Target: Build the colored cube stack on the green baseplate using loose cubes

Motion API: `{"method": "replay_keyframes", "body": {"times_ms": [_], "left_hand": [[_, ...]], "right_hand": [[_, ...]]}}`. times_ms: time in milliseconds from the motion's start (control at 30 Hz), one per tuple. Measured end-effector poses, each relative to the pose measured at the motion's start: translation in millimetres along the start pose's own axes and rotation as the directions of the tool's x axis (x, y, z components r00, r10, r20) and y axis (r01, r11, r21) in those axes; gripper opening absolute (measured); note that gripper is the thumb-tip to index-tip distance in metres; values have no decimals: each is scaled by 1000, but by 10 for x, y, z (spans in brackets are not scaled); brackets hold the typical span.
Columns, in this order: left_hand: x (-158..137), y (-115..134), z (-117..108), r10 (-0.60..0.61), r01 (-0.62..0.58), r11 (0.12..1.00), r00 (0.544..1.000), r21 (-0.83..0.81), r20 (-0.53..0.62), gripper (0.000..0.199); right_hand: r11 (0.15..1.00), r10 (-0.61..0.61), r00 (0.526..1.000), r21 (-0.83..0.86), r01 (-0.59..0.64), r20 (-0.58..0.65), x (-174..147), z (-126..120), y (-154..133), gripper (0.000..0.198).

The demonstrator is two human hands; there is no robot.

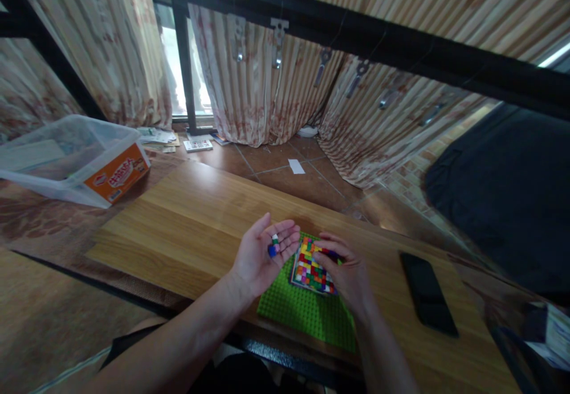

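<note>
My left hand (pixel 262 260) is palm up, its fingers slightly curled. A few small toy bricks (pixel 274 245), white, green, pink and blue, lie in it. Just right of it, a block of many-coloured toy bricks (pixel 307 266) sits on a green studded baseplate (pixel 303 314). Over the block's right side is my right hand (pixel 342 266), palm down, thumb and fingers bent toward each other at the bricks. Whatever lies between its fingertips is too small and covered to make out.
The baseplate rests on a wooden table (pixel 178 221). A black phone (pixel 427 293) lies to the right. Beyond the left end stands a clear plastic bin (pixel 84 174) with an orange label. A black bar with hanging clips (pixel 312 22) crosses above, before striped curtains (pixel 262 97).
</note>
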State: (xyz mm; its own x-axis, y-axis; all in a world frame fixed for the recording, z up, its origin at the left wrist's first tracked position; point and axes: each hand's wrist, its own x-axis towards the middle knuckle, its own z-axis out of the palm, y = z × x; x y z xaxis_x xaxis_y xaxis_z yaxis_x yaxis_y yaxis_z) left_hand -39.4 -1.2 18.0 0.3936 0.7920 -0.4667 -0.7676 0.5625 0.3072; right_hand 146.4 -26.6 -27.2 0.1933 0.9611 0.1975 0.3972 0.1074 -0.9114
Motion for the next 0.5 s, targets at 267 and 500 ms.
{"method": "replay_keyframes", "body": {"times_ms": [267, 500], "left_hand": [[-6, 7, 4, -9, 9, 1000, 1000, -6, 4, 40], [-3, 4, -4, -8, 8, 1000, 1000, -16, 17, 39]], "right_hand": [[991, 99, 995, 89, -101, 32, 13, -24, 42, 28], [953, 227, 973, 197, -233, 50, 23, -78, 46, 38]]}}
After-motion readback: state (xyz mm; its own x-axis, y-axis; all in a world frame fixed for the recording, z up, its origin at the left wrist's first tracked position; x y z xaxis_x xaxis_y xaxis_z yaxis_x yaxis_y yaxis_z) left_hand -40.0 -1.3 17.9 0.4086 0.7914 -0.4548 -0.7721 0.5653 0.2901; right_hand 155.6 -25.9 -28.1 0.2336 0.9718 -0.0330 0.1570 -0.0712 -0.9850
